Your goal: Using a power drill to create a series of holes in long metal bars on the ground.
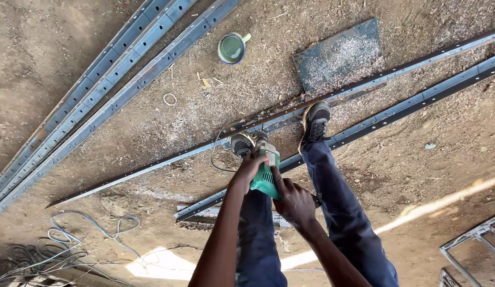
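Note:
I hold a green power drill (265, 175) with both hands, its nose pointing down at a long perforated metal strip (152, 166) lying on the dirt. My left hand (248, 169) wraps the front of the drill body. My right hand (293, 201) grips its rear handle. My two shoes (316, 120) stand on the strip, one on either side of the drill. A second perforated strip (417, 102) runs parallel just behind my feet.
Several long perforated metal strips (98, 85) lie at the upper left. A green mug (231, 48) and a dark metal plate (338, 53) covered in shavings sit on the ground beyond. Tangled cable (56, 250) lies lower left; a metal frame (471, 250) shows lower right.

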